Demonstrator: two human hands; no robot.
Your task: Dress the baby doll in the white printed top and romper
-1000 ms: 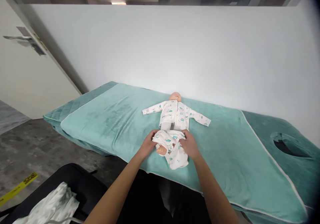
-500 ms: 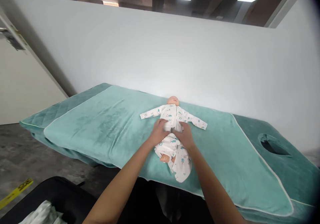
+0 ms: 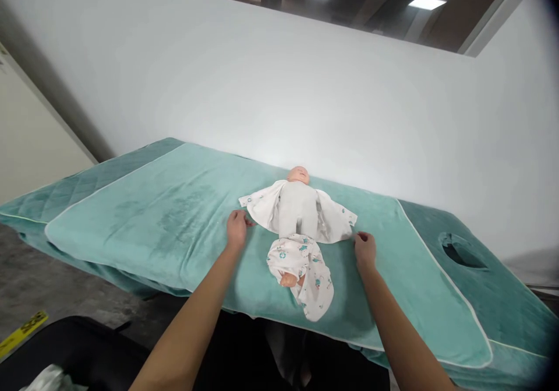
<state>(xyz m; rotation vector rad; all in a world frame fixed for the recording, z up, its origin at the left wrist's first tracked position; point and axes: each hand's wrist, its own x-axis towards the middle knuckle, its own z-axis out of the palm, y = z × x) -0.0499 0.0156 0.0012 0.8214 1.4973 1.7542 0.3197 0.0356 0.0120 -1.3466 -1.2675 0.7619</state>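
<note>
A baby doll [image 3: 298, 204] lies on its back on a teal blanket [image 3: 174, 216], head toward the wall. Its white printed shirt [image 3: 262, 207] is spread open to both sides, baring the grey cloth torso. Printed trousers [image 3: 305, 266] are bunched low around the legs, with one foot showing. My left hand [image 3: 236, 228] pinches the left flap of the shirt at its lower edge. My right hand [image 3: 364, 247] grips the right flap's lower corner. Both hands are pulled apart, one on each side of the doll.
The blanket covers a padded teal massage table with a face hole [image 3: 456, 254] at the right end. A white wall stands right behind it. A black case [image 3: 82, 350] with white cloth [image 3: 48, 377] inside sits on the floor at lower left, near yellow tape [image 3: 21, 333].
My hands went from the trousers up to the doll's chest, then drew apart sideways, opening the shirt's front flaps and baring the torso. The view tilted and shifted left.
</note>
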